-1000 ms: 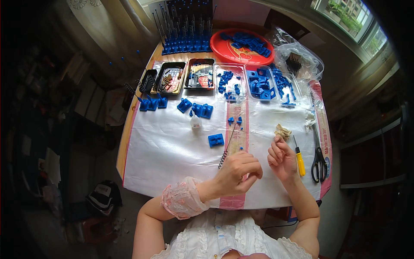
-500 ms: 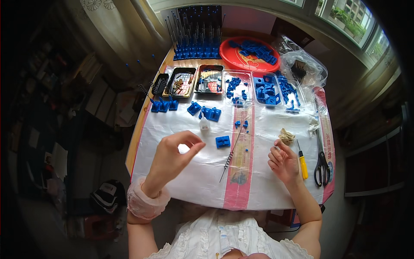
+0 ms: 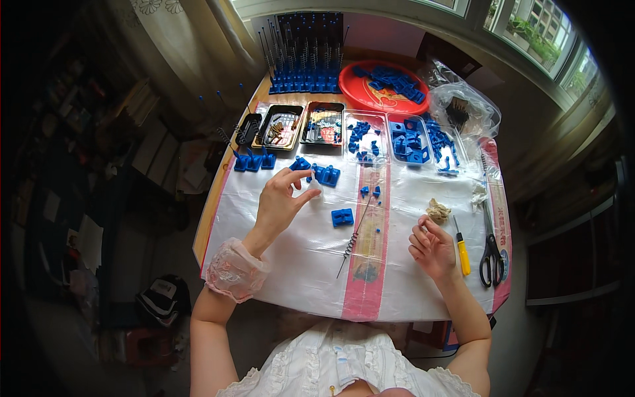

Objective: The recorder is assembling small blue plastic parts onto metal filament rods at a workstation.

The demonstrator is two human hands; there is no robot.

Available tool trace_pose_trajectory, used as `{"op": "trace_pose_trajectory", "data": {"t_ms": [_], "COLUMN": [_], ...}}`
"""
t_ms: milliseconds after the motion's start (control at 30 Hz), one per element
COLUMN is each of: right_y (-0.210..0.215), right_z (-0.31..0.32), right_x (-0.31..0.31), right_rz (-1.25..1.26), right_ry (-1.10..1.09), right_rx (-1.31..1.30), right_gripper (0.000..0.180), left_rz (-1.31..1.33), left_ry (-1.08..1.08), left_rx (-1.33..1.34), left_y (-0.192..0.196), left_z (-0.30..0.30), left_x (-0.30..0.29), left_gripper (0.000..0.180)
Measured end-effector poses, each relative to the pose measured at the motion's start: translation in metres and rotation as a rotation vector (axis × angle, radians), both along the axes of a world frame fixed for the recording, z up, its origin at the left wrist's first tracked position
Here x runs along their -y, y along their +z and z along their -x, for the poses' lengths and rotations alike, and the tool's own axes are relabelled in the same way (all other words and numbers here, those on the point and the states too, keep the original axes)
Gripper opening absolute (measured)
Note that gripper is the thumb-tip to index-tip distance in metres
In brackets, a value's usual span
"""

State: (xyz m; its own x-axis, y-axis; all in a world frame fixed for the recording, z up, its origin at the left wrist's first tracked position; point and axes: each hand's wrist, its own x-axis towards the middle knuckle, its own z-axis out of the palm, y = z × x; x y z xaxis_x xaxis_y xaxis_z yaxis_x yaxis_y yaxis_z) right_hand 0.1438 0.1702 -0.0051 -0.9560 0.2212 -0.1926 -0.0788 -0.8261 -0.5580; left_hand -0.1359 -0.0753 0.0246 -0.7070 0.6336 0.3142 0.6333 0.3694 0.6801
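My left hand (image 3: 283, 202) reaches to a small white squeeze bottle (image 3: 315, 187) with a pointed tip. Thumb and forefinger are apart on either side of it; a firm grip does not show. My right hand (image 3: 433, 248) hovers at the right, palm partly up, fingers curled in. Anything held in it is too small or hidden to make out. Between the hands lie a blue slotted plastic block (image 3: 342, 218) and a thin metal rod with a coiled spring (image 3: 350, 245). Just behind the bottle are joined blue plastic blocks (image 3: 326, 175).
Trays of blue parts (image 3: 410, 140) and a black tray of brass-coloured pieces (image 3: 279, 127) line the back, before a red plate (image 3: 377, 102) and rows of upright spring assemblies (image 3: 304, 83). Right: crumpled cloth (image 3: 438, 211), yellow-handled screwdriver (image 3: 464, 257), black scissors (image 3: 491, 261).
My left hand has moved forward from above the near left of the table to the white bottle, thumb and forefinger now around it. My right hand has barely moved.
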Motion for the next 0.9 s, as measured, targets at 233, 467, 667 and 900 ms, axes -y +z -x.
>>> {"op": "trace_pose_trajectory", "data": {"t_ms": [233,467,667,900], "right_y": [0.002,0.002,0.003,0.006], "right_z": [0.0,0.0,-0.002,-0.001], "right_x": [0.001,0.001,-0.002,0.001], "right_rz": [-0.016,-0.007,-0.03,-0.023], "right_ry": [0.003,0.015,-0.009,0.02], "right_rx": [0.007,0.011,0.024,0.005], "right_gripper": [0.013,0.014,0.014,0.015], "left_rz": [0.074,-0.103,-0.194,-0.147], "left_ry": [0.012,-0.058,-0.264,-0.296], "left_rx": [-0.004,-0.222,0.318,0.335], "left_y": [-0.021,-0.011,0.039,0.039], "left_z": [0.004,0.0,-0.042,-0.058], "left_x": [-0.004,-0.009,-0.023,-0.032], "left_gripper": [0.035,0.031,0.024,0.029]}}
